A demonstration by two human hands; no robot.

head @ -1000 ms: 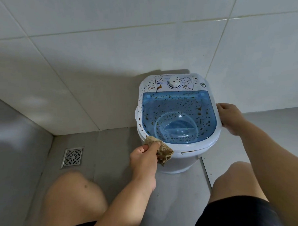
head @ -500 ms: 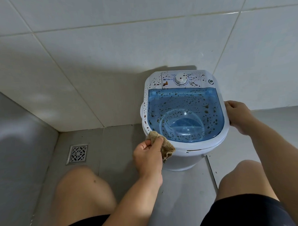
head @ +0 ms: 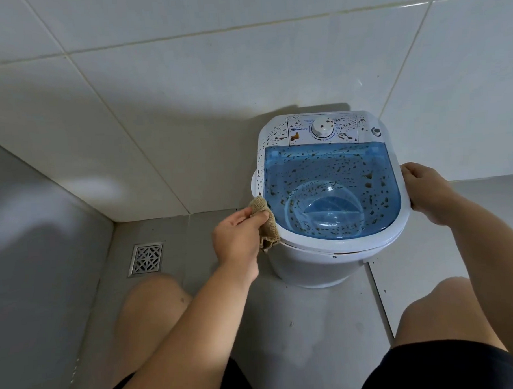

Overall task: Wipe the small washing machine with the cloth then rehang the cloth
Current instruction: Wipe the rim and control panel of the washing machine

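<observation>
Head view, looking down: tiled wall (head: 185,79) behind, grey floor (head: 308,324) below. Small washing machine (head: 326,262) stands on the floor against the wall, white body, translucent blue lid (head: 331,191) closed. Brown specks cover the lid, the left rim and the control panel (head: 323,129); the front rim nearest the camera appears largely free of them. Round dial (head: 322,128) sits at the centre of the panel. Person's bare knees occupy the lower corners, dark shorts at the bottom edge. Right hand (head: 425,192) grips the machine's right edge, fingers curled over the rim. Left hand (head: 236,236) is closed around a bunched tan cloth (head: 267,223), thumb on top, and presses it against the machine's front-left rim, beside the lid's corner. Part of the cloth hangs below the hand against the machine's side. Metal floor drain (head: 146,258) lies left of the machine, well apart from it.
</observation>
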